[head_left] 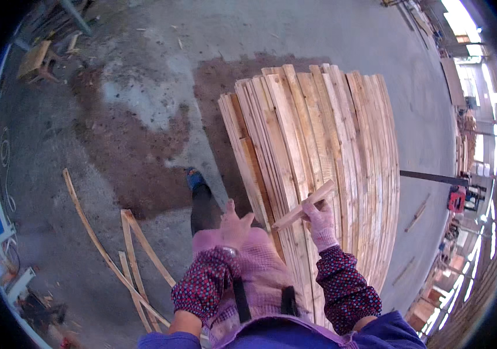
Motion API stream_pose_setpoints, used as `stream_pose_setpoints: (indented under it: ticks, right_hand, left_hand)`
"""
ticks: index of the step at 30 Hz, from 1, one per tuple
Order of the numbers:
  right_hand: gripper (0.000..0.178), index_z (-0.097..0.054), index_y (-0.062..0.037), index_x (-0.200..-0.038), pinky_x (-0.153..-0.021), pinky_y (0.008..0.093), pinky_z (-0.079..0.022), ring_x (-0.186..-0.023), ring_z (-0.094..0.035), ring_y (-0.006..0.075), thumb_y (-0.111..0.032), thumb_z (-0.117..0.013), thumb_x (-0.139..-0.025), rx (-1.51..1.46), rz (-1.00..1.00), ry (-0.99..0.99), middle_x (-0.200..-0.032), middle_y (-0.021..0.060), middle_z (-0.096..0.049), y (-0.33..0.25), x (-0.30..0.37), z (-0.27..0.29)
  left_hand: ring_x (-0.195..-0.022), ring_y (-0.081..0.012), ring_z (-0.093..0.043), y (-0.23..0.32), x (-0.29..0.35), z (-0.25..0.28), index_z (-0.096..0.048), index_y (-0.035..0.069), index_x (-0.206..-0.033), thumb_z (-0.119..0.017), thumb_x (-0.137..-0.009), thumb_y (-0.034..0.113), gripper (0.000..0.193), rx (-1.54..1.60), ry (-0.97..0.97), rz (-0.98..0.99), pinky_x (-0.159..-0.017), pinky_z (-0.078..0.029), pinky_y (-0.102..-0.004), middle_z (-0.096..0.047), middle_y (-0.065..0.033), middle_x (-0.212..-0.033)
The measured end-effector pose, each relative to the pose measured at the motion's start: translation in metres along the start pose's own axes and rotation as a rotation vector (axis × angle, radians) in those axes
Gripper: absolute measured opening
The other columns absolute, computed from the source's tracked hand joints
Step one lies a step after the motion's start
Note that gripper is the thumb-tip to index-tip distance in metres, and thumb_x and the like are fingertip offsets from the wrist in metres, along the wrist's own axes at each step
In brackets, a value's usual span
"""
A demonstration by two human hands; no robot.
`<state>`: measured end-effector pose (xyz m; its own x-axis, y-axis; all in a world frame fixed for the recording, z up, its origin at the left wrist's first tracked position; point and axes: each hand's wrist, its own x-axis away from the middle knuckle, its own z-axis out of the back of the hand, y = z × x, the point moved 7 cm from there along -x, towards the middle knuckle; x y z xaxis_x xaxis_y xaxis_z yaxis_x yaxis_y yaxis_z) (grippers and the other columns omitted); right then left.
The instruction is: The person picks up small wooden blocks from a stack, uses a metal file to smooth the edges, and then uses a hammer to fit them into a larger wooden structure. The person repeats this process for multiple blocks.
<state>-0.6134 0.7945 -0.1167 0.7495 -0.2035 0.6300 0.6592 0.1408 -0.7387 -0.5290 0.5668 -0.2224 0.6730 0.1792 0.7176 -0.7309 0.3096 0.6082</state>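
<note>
Right hand (320, 223): gloved, closed around a short wooden piece (292, 216), which is gripped toward its far end.
Short wooden piece: held slantwise over the long boards (303, 125); whether they are touched by it cannot be told.
Left hand (235, 227): held open above the lap, thumb spread from the fingers.
Long boards: laid side by side, ahead and to the right.
Thin strips (149, 246): strewn, partly crossed, on the floor (426, 104) at left.
</note>
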Motion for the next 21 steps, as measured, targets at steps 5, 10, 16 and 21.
stream_pose_setpoints:
  ticks: [5, 10, 16, 21]
  right_hand:
    - [0.049, -0.049, 0.0003, -0.12, -0.081, 0.031, -0.051, -0.09, -0.06, 0.0168, -0.019, -0.073, -0.083, -0.052, -0.076, 0.04, -0.102, 0.0074, -0.06, -0.006, -0.047, -0.038]
    - [0.052, -0.049, -0.0003, -0.121, -0.087, 0.0312, -0.048, -0.095, -0.059, 0.0166, -0.016, -0.076, -0.079, -0.059, -0.147, 0.018, -0.103, 0.0076, -0.06, 0.007, -0.091, -0.055]
    - [0.065, -0.048, 0.0001, -0.126, -0.088, 0.033, -0.048, -0.099, -0.059, 0.0197, -0.026, -0.079, -0.074, 0.016, -0.202, -0.077, -0.106, 0.0084, -0.06, 0.018, -0.154, -0.1]
    - [0.054, -0.046, -0.0015, -0.129, -0.089, 0.0312, -0.048, -0.1, -0.056, 0.0152, -0.005, -0.072, -0.081, 0.097, -0.282, -0.159, -0.111, 0.0035, -0.055, 0.038, -0.189, -0.109]
  left_hand:
    - [-0.122, -0.0369, -0.049, 0.022, -0.127, 0.009, -0.033, -0.004, -0.14, -0.066, -0.079, 0.039, 0.081, 0.003, -0.035, 0.224, -0.105, -0.038, -0.0408, -0.046, -0.0244, -0.136]
    - [-0.122, -0.0331, -0.049, 0.006, -0.232, -0.043, -0.036, -0.001, -0.136, -0.067, -0.079, 0.037, 0.075, 0.01, 0.019, 0.261, -0.101, -0.041, -0.0399, -0.047, -0.0212, -0.134]
    - [-0.134, -0.0346, -0.035, -0.003, -0.307, -0.08, -0.021, 0.002, -0.146, -0.07, -0.078, 0.026, 0.088, 0.069, 0.173, 0.212, -0.105, -0.038, -0.0399, -0.026, -0.0177, -0.151]
    - [-0.126, -0.0368, -0.045, -0.009, -0.318, -0.102, -0.023, 0.001, -0.144, -0.072, -0.076, 0.03, 0.088, 0.111, 0.286, 0.156, -0.101, -0.042, -0.0417, -0.033, -0.02, -0.145]
